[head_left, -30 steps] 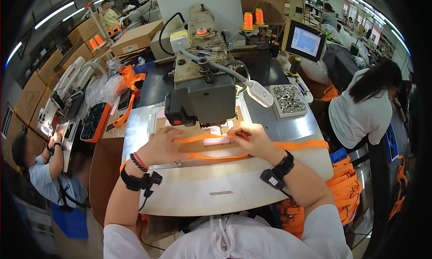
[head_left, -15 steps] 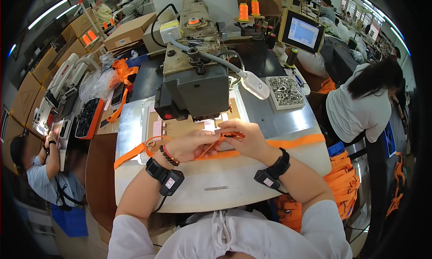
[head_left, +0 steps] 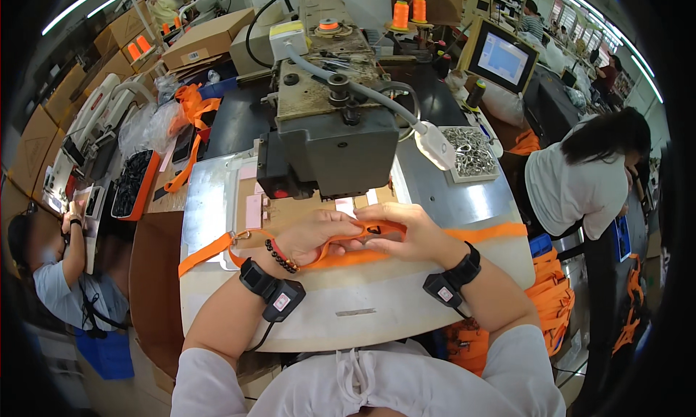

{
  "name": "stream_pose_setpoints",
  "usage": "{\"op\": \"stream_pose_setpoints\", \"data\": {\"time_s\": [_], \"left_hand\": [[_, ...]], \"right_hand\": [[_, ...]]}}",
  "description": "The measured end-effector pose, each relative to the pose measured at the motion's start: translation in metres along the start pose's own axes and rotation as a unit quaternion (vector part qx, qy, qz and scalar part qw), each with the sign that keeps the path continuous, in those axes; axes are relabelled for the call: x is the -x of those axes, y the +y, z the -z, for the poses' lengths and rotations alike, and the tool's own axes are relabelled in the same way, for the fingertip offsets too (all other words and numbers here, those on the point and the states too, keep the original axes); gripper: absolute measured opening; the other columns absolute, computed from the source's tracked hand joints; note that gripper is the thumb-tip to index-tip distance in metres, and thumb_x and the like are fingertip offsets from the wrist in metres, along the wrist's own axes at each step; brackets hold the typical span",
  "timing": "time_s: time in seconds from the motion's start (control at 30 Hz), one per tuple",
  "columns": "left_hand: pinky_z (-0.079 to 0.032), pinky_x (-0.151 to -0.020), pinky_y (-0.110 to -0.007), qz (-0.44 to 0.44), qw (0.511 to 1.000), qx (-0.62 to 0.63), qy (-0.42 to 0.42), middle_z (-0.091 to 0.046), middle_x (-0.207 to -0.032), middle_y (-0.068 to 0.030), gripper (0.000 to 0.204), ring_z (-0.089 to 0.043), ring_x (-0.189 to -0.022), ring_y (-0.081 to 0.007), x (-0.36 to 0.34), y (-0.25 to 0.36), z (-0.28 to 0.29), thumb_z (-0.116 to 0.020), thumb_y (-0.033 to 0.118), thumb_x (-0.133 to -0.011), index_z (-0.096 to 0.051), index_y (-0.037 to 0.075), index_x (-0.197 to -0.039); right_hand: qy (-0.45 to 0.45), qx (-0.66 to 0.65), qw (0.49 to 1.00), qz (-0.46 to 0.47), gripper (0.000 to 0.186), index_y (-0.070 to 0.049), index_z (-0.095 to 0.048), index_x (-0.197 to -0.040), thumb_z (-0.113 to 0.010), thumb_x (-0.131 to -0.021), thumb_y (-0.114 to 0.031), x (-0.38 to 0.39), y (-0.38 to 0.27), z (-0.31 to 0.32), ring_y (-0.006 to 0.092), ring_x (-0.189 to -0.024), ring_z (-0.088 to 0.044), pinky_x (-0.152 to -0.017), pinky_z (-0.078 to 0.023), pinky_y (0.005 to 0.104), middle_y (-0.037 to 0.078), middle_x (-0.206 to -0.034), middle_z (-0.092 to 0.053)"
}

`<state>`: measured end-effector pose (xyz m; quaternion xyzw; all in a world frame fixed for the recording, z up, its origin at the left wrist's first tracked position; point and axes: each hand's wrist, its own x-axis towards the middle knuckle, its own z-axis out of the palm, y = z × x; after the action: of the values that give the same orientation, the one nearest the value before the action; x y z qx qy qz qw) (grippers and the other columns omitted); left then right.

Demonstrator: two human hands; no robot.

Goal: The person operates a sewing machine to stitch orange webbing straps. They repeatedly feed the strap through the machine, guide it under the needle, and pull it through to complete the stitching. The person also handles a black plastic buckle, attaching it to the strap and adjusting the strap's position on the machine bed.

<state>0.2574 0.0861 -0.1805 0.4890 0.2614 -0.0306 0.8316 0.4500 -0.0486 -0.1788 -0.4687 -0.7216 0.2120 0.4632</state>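
An orange webbing strap (head_left: 487, 231) runs across the front of the worktable, passing below both hands. My left hand (head_left: 313, 237) is closed on a looped part of it, fingers partly hidden by the palm. My right hand (head_left: 407, 228) pinches the same strap a little to the right, thumb below and fingers above. Between the hands, a small black piece (head_left: 373, 229) shows on the strap. A silver metal clasp (head_left: 241, 236) hangs on the strap left of my left wrist. The dark sewing machine head (head_left: 335, 152) stands just beyond my hands.
A white box of metal hooks (head_left: 470, 156) is at the right, beneath a white lamp (head_left: 435, 147). An orange-red bin of black parts (head_left: 135, 185) lies left. Orange straps (head_left: 549, 301) are piled at lower right. A screen (head_left: 502, 56) stands behind. Two co-workers sit at either side.
My hands have spread slightly apart, and the strap between them is opened out more, showing the black piece. The whole view has shifted a little.
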Motion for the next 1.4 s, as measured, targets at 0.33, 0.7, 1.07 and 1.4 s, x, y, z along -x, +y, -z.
{"op": "stream_pose_setpoints", "data": {"time_s": [0.33, 0.7, 1.07, 1.4], "left_hand": [[-0.055, -0.06, -0.019, -0.086, 0.98, -0.128, 0.126, -0.067, -0.085, -0.0025, 0.022, -0.065, -0.07, -0.0056, -0.008, -0.004, -0.01, -0.072, 0.018, -0.09, -0.059, 0.005, -0.101], [-0.054, -0.079, -0.026, -0.247, 0.837, -0.392, 0.293, -0.074, -0.091, -0.0088, 0.024, -0.069, -0.084, -0.0133, -0.028, -0.016, -0.001, -0.074, 0.014, -0.081, -0.071, -0.005, -0.096], [-0.055, -0.085, -0.031, -0.392, 0.74, -0.494, 0.233, -0.074, -0.102, -0.0136, 0.018, -0.071, -0.092, -0.0239, -0.02, -0.017, 0.005, -0.073, 0.013, -0.085, -0.075, 0.002, -0.099], [-0.056, -0.08, -0.029, -0.318, 0.727, -0.534, 0.291, -0.075, -0.095, -0.012, 0.017, -0.073, -0.083, -0.0224, -0.024, -0.017, 0.012, -0.071, 0.015, -0.089, -0.076, 0.004, -0.1]], "right_hand": [[-0.046, 0.066, 0.996, -0.031, 0.025, -0.01, -0.073, -0.101, -0.079, -0.077, -0.009, -0.003, 0.012, 0.005, 0.0257, -0.089, -0.068, -0.078, -0.056, 0.032, 0.006, -0.112, -0.067], [-0.058, 0.174, 0.983, 0.029, 0.02, -0.014, -0.077, -0.095, -0.08, -0.077, -0.022, -0.02, 0.043, 0.012, 0.0257, -0.097, -0.067, -0.08, -0.055, 0.0354, 0.005, -0.108, -0.071], [-0.003, 0.161, 0.985, 0.059, 0.019, -0.011, -0.077, -0.096, -0.078, -0.077, -0.014, -0.015, 0.054, 0.008, 0.0235, -0.099, -0.066, -0.081, -0.055, 0.0348, 0.004, -0.104, -0.071], [0.006, 0.161, 0.986, 0.035, 0.018, -0.011, -0.077, -0.095, -0.077, -0.078, -0.016, -0.022, 0.057, 0.008, 0.0228, -0.091, -0.065, -0.076, -0.055, 0.0341, 0.002, -0.098, -0.071]]}}
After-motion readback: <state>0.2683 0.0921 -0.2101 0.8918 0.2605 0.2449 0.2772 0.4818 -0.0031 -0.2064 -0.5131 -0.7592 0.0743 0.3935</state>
